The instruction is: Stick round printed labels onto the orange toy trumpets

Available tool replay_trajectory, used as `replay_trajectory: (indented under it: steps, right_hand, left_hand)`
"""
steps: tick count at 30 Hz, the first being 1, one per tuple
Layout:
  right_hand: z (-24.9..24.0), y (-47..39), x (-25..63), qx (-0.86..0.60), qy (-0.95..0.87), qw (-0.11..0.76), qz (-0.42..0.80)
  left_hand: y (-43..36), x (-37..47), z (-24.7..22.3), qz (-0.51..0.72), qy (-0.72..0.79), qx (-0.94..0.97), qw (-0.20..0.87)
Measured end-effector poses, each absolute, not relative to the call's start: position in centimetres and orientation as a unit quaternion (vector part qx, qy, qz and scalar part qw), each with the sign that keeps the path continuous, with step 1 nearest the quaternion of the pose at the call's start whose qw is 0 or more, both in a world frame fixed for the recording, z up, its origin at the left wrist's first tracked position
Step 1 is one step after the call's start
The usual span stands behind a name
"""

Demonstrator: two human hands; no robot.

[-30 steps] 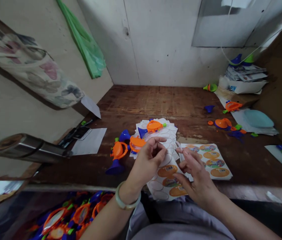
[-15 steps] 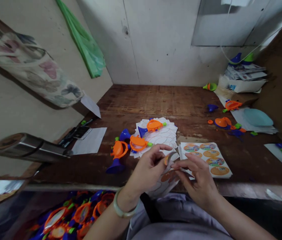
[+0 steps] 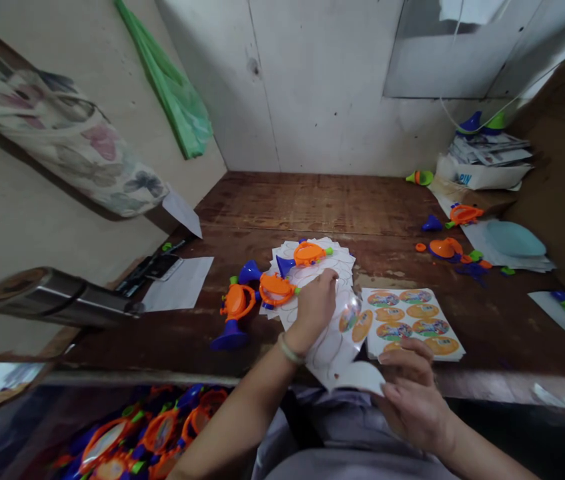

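Observation:
A partly peeled sticker sheet (image 3: pixel 336 347) curves between my hands, with a few oval stickers still on its right side. My left hand (image 3: pixel 315 307) is closed at the sheet's far end; its fingertips are partly hidden. My right hand (image 3: pixel 415 397) pinches the near right corner between thumb and fingers. Beyond my left hand lie two orange toy trumpets with blue bells, one (image 3: pixel 276 289) close to the knuckles and another (image 3: pixel 309 253) on a fanned pile of used backing sheets (image 3: pixel 329 247). A third toy trumpet (image 3: pixel 237 303) rests farther left.
A stack of full sticker sheets (image 3: pixel 412 320) lies on the wooden table (image 3: pixel 272 200) at right. A steel flask (image 3: pixel 57 293) and a phone (image 3: pixel 165 268) are at left. Below the edge sits a heap of toy trumpets (image 3: pixel 152 433). Loose toy parts (image 3: pixel 446 249) lie at right.
My left hand has moved forward, away from my right hand. The sheet, bunched between both hands before, is now spread out. My right hand has shifted slightly down and right.

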State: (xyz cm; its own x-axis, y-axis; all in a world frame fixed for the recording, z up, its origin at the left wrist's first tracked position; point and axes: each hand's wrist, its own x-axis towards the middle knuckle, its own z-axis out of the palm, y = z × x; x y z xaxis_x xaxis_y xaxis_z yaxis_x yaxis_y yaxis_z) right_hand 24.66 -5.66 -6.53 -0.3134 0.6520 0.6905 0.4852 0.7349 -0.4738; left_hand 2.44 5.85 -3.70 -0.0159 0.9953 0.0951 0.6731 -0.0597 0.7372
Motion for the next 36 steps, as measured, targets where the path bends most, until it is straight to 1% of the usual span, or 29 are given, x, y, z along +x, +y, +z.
replay_trajectory:
  steps: [3, 5, 10, 14, 16, 20, 24, 27, 31, 32, 33, 34, 36]
  right_hand:
    - [-4.9, -4.7, 24.2, -0.329, -0.802, 0.499, 0.020]
    - [-4.0, -3.9, 23.9, -0.339, -0.794, 0.504, 0.005]
    - [-4.1, -3.0, 23.7, -0.384, -0.770, 0.508, 0.047]
    - [-4.3, -2.6, 23.4, -0.392, -0.765, 0.508, 0.052]
    - [-4.1, -2.5, 23.2, -0.396, -0.767, 0.503, 0.038]
    - [-3.9, -2.1, 22.8, -0.428, -0.753, 0.498, 0.042]
    - [-4.1, -1.2, 21.5, -0.451, -0.746, 0.487, 0.058]
    - [-4.1, -0.3, 20.2, -0.440, -0.725, 0.514, 0.133]
    - [-3.4, 0.6, 17.8, -0.414, -0.676, 0.542, 0.278]
    - [-3.2, 0.9, 17.2, -0.404, -0.667, 0.544, 0.310]
    - [-3.0, 1.2, 16.7, -0.398, -0.660, 0.545, 0.330]
    - [-2.8, 1.7, 16.4, -0.398, -0.654, 0.547, 0.338]
    - [-2.7, 2.8, 16.4, -0.401, -0.645, 0.563, 0.326]
  left_hand:
    - [6.9, 3.4, -5.1, 0.276, 0.631, 0.700, 0.190]
    - [5.7, 3.4, -6.0, 0.250, 0.613, 0.733, 0.159]
    - [1.5, 2.8, -8.4, 0.183, 0.558, 0.800, 0.126]
    - [2.3, 1.0, -9.1, 0.170, 0.543, 0.816, 0.106]
    - [3.4, -0.8, -8.6, 0.172, 0.567, 0.800, 0.095]
    - [5.2, -5.8, -7.2, 0.191, 0.685, 0.702, 0.046]
    - [6.6, -8.4, -7.2, 0.192, 0.730, 0.654, 0.048]
    - [6.4, -7.9, -7.0, 0.221, 0.723, 0.653, 0.042]
    - [3.1, -4.5, -5.0, 0.294, 0.697, 0.654, -0.005]
    - [2.0, -3.3, -4.3, 0.320, 0.674, 0.666, -0.019]
    - [0.8, -2.1, -3.7, 0.372, 0.623, 0.687, -0.039]
    - [-0.3, -1.0, -3.2, 0.415, 0.570, 0.708, -0.049]
    - [-2.2, 0.7, -2.5, 0.462, 0.492, 0.737, -0.034]
